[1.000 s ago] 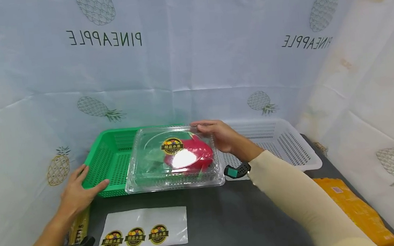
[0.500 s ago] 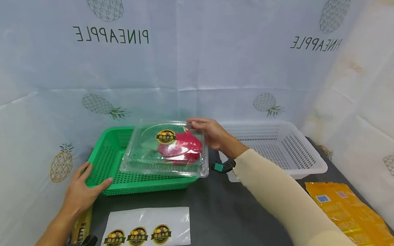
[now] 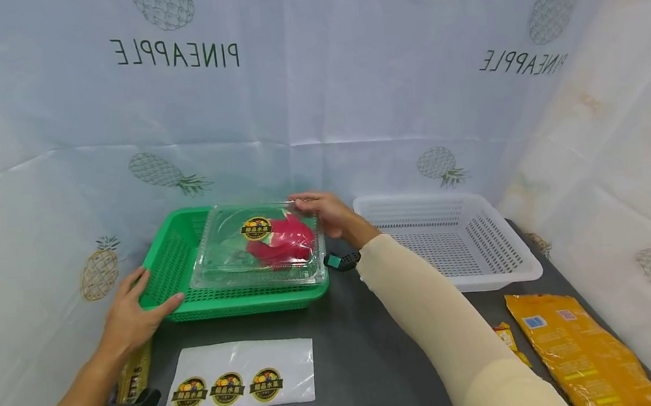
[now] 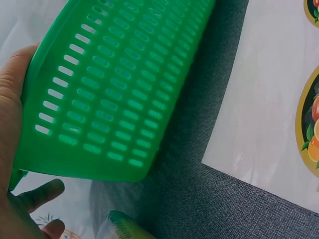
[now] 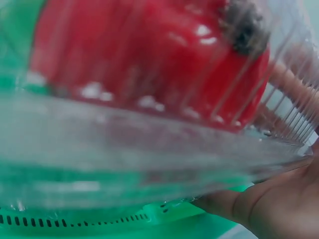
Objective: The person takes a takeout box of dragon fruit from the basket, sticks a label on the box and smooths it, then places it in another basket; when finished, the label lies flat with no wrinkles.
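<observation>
A clear plastic clamshell box (image 3: 225, 265) with a red dragon fruit (image 3: 288, 240) inside is tilted over the green basket (image 3: 241, 306). On its lid is a round fruit sticker (image 3: 256, 228). My right hand (image 3: 329, 214) grips the box by its right side; the right wrist view shows the fruit (image 5: 149, 64) through ribbed plastic, fingers around the edge. Whether the box touches the basket floor cannot be told. At the basket's front left corner my left hand (image 3: 127, 317) holds the rim, thumb over the front edge, fingers spread along the left side.
A white basket (image 3: 503, 274) stands at the right. A white sheet (image 3: 234, 355) with three stickers lies in front of the green basket. An orange packet (image 3: 587, 354) and a small yellow packet (image 3: 506, 336) lie at right. A gold packet (image 3: 133, 381) lies under the left forearm.
My right hand has carried the clamshell box left and back, down over the green basket, uncovering the white basket's left part. The left hand has stayed at the basket's corner.
</observation>
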Tool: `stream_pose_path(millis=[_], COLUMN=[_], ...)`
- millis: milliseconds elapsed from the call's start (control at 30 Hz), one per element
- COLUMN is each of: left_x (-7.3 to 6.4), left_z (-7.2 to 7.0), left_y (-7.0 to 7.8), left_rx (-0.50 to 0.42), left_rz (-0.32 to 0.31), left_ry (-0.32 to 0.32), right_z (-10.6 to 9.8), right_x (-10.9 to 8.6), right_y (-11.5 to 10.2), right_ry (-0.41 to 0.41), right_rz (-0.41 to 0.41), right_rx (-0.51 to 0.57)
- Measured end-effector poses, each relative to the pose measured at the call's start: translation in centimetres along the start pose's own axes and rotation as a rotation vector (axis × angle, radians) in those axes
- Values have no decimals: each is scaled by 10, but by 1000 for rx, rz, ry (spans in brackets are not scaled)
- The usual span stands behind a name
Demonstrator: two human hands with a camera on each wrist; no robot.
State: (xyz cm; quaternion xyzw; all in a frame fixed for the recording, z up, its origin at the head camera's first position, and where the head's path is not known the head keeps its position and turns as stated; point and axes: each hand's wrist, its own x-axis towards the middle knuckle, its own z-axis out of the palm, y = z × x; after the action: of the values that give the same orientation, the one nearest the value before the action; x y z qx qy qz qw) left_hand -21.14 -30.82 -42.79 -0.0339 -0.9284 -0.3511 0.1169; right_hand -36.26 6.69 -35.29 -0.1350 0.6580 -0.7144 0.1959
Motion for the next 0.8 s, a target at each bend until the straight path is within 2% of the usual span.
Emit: stream_pose_path(millis=[233,400,567,800], left_x=[1,-1,-1,2], left_z=[3,3,2,1], left_y=[1,1,1,2], left_rx=[-14,1,12,6], left_rz=[-3,-10,-10,-19], left_ry=[2,8,5,8], right_z=[5,14,20,23], right_x=[10,16,20,24], right_y=[12,17,19,19], right_ry=[-11,10,49,58], right_rz=[67,102,141,162], right_rx=[7,5,-56,-154])
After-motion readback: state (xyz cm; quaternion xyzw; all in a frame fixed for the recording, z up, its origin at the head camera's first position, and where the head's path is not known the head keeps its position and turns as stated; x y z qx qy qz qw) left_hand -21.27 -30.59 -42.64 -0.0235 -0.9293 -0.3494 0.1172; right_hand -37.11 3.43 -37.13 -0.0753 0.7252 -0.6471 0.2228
